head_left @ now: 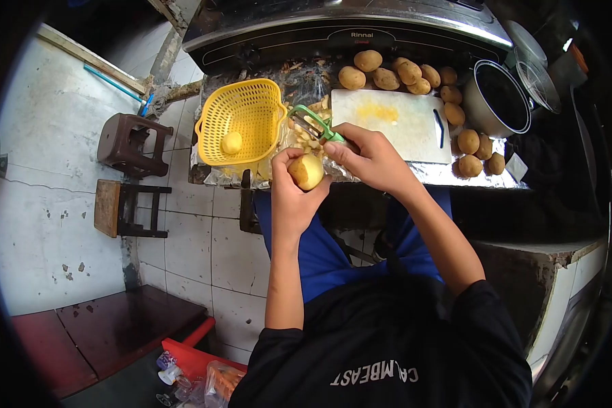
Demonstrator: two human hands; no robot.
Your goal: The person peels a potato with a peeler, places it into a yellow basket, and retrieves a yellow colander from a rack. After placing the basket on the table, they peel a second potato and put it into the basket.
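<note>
Left hand (pixel 294 197) grips a half-peeled potato (pixel 307 171), and the right hand (pixel 368 158) is closed on a green peeler (pixel 313 124) just beyond it. A yellow basket (pixel 219 95) to the left holds one peeled potato (pixel 232 143). A white cutting board (pixel 401 126) lies far right, with unpeeled potatoes (pixel 394 73) beyond.

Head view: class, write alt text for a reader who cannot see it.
The left hand holds a partly peeled potato while the right hand grips a green peeler. A yellow basket holding one peeled potato sits beside a white cutting board and unpeeled potatoes.
</note>
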